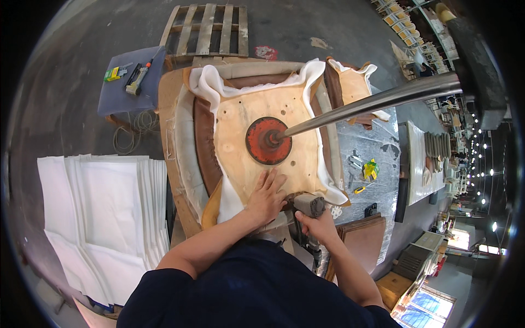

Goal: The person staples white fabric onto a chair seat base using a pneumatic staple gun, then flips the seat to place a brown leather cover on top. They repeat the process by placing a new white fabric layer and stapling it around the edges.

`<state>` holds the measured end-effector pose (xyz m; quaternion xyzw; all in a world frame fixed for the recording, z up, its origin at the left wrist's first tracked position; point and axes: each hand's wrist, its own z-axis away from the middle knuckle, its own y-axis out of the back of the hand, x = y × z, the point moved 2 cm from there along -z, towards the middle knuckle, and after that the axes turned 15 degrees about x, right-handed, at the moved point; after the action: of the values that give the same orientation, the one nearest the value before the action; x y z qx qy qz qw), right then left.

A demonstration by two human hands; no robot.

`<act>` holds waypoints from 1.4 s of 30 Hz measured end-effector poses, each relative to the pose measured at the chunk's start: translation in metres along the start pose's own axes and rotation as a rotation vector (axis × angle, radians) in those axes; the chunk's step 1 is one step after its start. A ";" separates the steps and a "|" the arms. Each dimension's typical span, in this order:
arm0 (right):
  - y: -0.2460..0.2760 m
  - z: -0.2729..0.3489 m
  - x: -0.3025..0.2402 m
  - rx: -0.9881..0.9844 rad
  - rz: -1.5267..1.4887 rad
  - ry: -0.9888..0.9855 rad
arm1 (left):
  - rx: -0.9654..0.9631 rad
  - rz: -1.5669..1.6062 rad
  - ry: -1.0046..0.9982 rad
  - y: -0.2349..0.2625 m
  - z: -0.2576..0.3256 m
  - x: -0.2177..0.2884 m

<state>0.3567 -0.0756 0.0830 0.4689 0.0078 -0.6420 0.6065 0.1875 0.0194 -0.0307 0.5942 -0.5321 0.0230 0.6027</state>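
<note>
A plywood seat board (251,117) lies on white padding (206,82) and brown leather (205,142). A round red press pad (256,141) on a steel rod (377,105) bears down on the board's middle. My left hand (266,198) lies on the near edge of the board with fingers spread, its fingertips just short of the pad. Close to its right, my right hand (321,225) grips the handle of a staple gun (309,205). The gun's nose points left at a bit of brown leather folded onto the near edge. Where the nose meets the leather is partly hidden.
White padding sheets (109,202) are stacked at left. Behind them, a blue cushion (117,98) carries another staple gun (138,79). At right, a plastic-covered table (377,142) holds a yellow-green box (371,170), a yellow knife (359,190) and brown panels (363,238). A wooden pallet (208,30) lies beyond.
</note>
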 end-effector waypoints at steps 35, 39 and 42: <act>-0.020 -0.002 -0.011 0.026 0.109 0.040 | 0.113 0.097 0.072 0.000 0.002 -0.002; -0.013 -0.007 -0.018 -0.034 0.058 -0.055 | 0.031 0.139 -0.004 0.010 -0.004 -0.025; -0.008 -0.003 -0.002 -0.033 -0.003 0.015 | -0.021 0.196 0.024 0.024 -0.011 -0.012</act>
<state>0.3513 -0.0702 0.0784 0.4636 0.0237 -0.6390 0.6134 0.1733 0.0417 -0.0195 0.5327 -0.5805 0.0836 0.6101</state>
